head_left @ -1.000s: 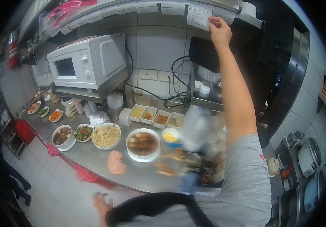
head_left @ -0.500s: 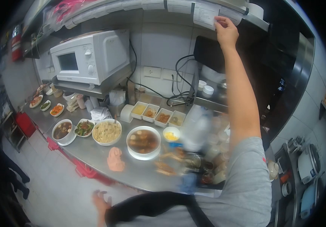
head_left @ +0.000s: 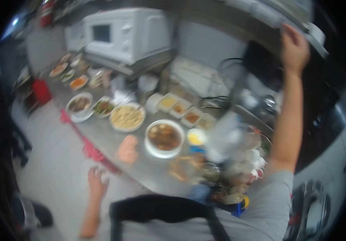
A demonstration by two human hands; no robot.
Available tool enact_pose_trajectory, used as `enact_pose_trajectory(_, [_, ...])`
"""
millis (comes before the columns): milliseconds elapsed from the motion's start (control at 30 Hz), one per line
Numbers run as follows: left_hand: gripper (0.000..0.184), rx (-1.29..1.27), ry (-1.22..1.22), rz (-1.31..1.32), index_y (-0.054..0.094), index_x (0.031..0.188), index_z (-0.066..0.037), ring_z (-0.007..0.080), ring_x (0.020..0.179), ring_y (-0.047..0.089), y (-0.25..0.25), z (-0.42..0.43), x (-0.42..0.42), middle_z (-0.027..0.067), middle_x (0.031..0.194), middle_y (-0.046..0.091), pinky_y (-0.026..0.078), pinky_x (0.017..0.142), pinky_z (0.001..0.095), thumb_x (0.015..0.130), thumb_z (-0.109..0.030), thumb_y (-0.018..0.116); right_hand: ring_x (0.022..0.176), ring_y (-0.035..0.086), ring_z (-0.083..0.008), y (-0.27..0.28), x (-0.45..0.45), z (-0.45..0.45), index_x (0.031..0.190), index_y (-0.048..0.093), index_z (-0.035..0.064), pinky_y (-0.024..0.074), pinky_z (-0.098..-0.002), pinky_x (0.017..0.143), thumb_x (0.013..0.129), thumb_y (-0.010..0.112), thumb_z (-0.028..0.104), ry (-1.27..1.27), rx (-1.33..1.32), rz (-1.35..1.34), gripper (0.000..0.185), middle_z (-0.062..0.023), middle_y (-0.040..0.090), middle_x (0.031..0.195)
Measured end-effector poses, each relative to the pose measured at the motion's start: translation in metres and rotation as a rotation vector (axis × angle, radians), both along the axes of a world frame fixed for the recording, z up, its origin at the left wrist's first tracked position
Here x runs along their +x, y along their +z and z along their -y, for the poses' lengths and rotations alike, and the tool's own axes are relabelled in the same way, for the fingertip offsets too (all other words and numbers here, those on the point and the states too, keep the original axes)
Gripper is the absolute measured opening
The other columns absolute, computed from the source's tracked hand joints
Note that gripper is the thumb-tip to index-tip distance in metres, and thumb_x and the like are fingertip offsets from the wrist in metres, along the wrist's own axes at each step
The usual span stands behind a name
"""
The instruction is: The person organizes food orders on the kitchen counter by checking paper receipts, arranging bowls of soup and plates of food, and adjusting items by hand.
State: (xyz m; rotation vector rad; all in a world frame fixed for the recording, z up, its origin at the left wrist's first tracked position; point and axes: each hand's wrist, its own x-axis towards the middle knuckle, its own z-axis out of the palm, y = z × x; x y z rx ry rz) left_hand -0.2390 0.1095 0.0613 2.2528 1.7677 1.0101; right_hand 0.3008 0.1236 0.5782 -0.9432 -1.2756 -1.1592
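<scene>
My right hand [head_left: 295, 46] is raised to the shelf edge at the upper right. Its fingertips are pinched at the edge of a white paper slip [head_left: 274, 19], blurred by motion. Down at the lower left, my left hand [head_left: 96, 182] hangs over the floor beside the counter, fingers loosely bent and apart, holding nothing. Between them on the steel counter are a white bowl of dark soup with round pieces [head_left: 165, 138], a bowl of yellowish grainy food [head_left: 127, 117], and a crumpled pinkish-orange item [head_left: 128, 148].
A white microwave [head_left: 126, 36] rests on a wall bracket. Small tubs [head_left: 179, 108] stand behind the soup. Another soup bowl [head_left: 80, 105] and several side dishes line the counter's left. Bottles and jars [head_left: 237, 188] crowd its right. A dark-clothed person [head_left: 12, 116] stands at left.
The view has swung, so the counter appears lower and tilted, and everything is blurrier. My right arm remains raised at the slips. My left hand shows more fully, farther from my body.
</scene>
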Motion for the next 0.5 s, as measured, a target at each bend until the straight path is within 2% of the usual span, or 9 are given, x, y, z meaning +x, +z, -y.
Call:
enact_pose_trajectory(33, [0.042, 0.029, 0.003, -0.012, 0.057, 0.101, -0.008, 0.0398, 0.114, 0.041, 0.01, -0.011, -0.005, 0.0209, 0.122, 0.046, 0.035, 0.096, 0.0481, 0.063, -0.009, 0.073, 0.094, 0.061, -0.0129, -0.007, -0.026, 0.018, 0.101, 0.069, 0.01, 0.0469, -0.0264, 0.082, 0.083, 0.063, 0.011, 0.103, -0.05, 0.026, 0.019, -0.004, 0.066, 0.101])
enact_pose_trajectory(67, [0.04, 0.061, 0.056, -0.033, 0.057, 0.102, -0.006, 0.0402, 0.114, 0.042, 0.021, -0.023, -0.009, 0.0214, 0.122, 0.047, 0.036, 0.096, 0.0472, 0.066, -0.012, 0.072, 0.097, 0.06, -0.0108, -0.01, -0.033, 0.025, 0.105, 0.067, 0.0079, 0.0465, -0.0255, 0.083, 0.086, 0.058, 0.006, 0.15, -0.021, 0.076, 0.021, -0.0039, 0.065, 0.106])
enact_pose_trajectory(100, [0.039, 0.142, 0.101, -0.025, 0.056, 0.104, -0.005, 0.04, 0.113, 0.042, 0.026, -0.04, -0.016, 0.0215, 0.12, 0.048, 0.037, 0.095, 0.0466, 0.069, -0.014, 0.071, 0.094, 0.061, -0.0181, -0.01, -0.041, 0.034, 0.104, 0.066, 0.0023, 0.0467, -0.0294, 0.083, 0.081, 0.055, -0.004, 0.189, -0.013, 0.143, 0.026, -0.0101, 0.065, 0.101])
enact_pose_trajectory(167, [0.035, 0.186, 0.115, 0.061, 0.057, 0.104, -0.005, 0.039, 0.108, 0.047, 0.049, -0.077, -0.035, 0.0218, 0.114, 0.051, 0.041, 0.091, 0.0442, 0.072, -0.016, 0.069, 0.078, 0.059, -0.0176, -0.002, -0.063, 0.064, 0.098, 0.061, -0.0016, 0.0493, -0.0261, 0.067, 0.082, 0.061, 0.0, -0.003, 0.138, 0.576, 0.016, -0.0104, 0.059, 0.093])
enact_pose_trajectory(200, [0.03, 0.219, 0.163, 0.014, 0.057, 0.1, -0.005, 0.0361, 0.103, 0.051, 0.059, -0.095, -0.05, 0.02, 0.113, 0.051, 0.043, 0.087, 0.0412, 0.075, -0.018, 0.066, 0.069, 0.058, -0.0174, 0.002, -0.074, 0.078, 0.094, 0.059, -0.0036, 0.0506, -0.0245, 0.059, 0.082, 0.064, 0.002, -0.089, 0.236, 0.779, 0.014, -0.0105, 0.057, 0.088])
enact_pose_trajectory(233, [0.027, 0.212, 0.192, 0.045, 0.058, 0.099, -0.005, 0.034, 0.101, 0.053, 0.078, -0.111, -0.059, 0.0186, 0.11, 0.053, 0.044, 0.084, 0.04, 0.076, -0.018, 0.065, 0.07, 0.058, -0.0152, -0.008, -0.093, 0.089, 0.096, 0.058, -0.0051, 0.0529, -0.0218, 0.057, 0.082, 0.064, 0.003, 0.032, 0.151, 0.721, 0.016, -0.011, 0.054, 0.091])
enact_pose_trajectory(300, [0.023, 0.197, 0.237, 0.122, 0.059, 0.095, -0.005, 0.0304, 0.093, 0.058, 0.108, -0.157, -0.09, 0.0156, 0.099, 0.058, 0.046, 0.078, 0.0377, 0.078, -0.019, 0.064, 0.071, 0.058, -0.0153, -0.028, -0.128, 0.098, 0.096, 0.057, -0.0062, 0.0541, -0.0199, 0.053, 0.083, 0.062, 0.004, 0.245, 0.111, 0.799, 0.017, -0.0127, 0.053, 0.091])
enact_pose_trajectory(400, [0.018, 0.141, 0.358, 0.245, 0.061, 0.087, -0.004, 0.0231, 0.07, 0.062, 0.133, -0.239, -0.151, 0.0107, 0.074, 0.063, 0.048, 0.064, 0.0337, 0.081, -0.021, 0.063, 0.07, 0.054, -0.0179, -0.042, -0.159, 0.101, 0.094, 0.055, -0.0048, 0.0507, -0.0234, 0.052, 0.083, 0.062, 0.001, 0.059, 0.228, 0.921, 0.014, -0.0121, 0.05, 0.089])
enact_pose_trajectory(500, [0.018, 0.067, 0.351, 0.547, 0.061, 0.081, -0.004, 0.016, 0.06, 0.06, 0.127, -0.343, -0.222, 0.0066, 0.068, 0.063, 0.047, 0.056, 0.0305, 0.081, -0.022, 0.064, 0.071, 0.054, -0.0192, -0.062, -0.191, 0.096, 0.097, 0.055, -0.0028, 0.0504, -0.0255, 0.052, 0.084, 0.06, 0.001, -0.058, 0.174, 0.851, 0.014, -0.0131, 0.05, 0.093])
